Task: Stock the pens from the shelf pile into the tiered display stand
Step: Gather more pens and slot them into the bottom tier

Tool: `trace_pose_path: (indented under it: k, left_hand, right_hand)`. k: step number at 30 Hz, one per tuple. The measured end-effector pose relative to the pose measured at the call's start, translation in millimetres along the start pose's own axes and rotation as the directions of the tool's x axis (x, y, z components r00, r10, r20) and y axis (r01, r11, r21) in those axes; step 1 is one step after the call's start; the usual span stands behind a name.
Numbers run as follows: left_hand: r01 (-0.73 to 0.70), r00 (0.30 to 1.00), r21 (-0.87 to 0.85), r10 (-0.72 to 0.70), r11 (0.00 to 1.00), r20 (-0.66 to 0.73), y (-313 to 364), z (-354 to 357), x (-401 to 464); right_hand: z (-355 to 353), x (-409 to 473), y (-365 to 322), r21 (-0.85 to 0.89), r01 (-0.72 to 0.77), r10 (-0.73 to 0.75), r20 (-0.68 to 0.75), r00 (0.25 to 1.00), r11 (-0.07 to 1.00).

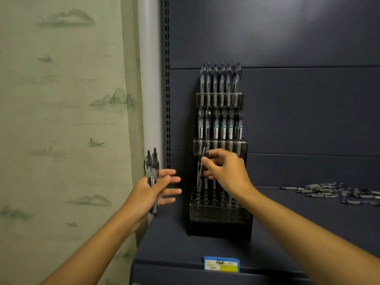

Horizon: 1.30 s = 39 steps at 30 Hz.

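Pale green fabric, a curtain [61, 120] printed with faint mountains and boats, is hanging along the left edge, beside the slotted upright of a dark blue-grey shelf unit [308, 120]. Just right of the curtain the left hand [156, 192] is gripping a small bundle of pens [151, 175]: the thumb is pressing them against the palm, the four fingers are lying straight and spread, pointing right, and the clicker ends are standing upright above the hand. Next, the tiered display stand [221, 214], dark and translucent, is sitting on the shelf deck [174, 243] against the back panel; its top tier and its middle tier are each carrying a row of upright pens, while the lowest tier is showing mostly open round holes, with a few pens standing in its rear row. The right hand [226, 171] is hovering in front of the stand between the middle and lowest tiers, with thumb and fingers curled, pinching a single pen [202, 171] whose lower end is reaching the rear holes at the left. On the shelf's front lip a blue, white and yellow price label [221, 263] is sitting. Far right, the loose pen pile [333, 191] is lying flat on the deck, well apart from the stand.
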<state>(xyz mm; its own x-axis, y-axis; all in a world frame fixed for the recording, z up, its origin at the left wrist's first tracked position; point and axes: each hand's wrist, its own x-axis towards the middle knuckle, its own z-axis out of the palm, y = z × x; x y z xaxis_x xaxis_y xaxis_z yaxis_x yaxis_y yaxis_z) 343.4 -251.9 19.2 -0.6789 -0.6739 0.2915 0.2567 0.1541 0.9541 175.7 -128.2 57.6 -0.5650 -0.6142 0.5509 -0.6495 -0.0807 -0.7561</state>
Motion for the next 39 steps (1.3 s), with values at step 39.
trace_pose_path:
  k: [39]
  left_hand:
    - [0.079,0.942,-0.118,-0.036,0.990,0.333,25.7,55.3,-18.7]
  right_hand:
    - [-12.5,-23.6,-40.7,0.091,0.083,-0.106,0.288,0.952,0.992]
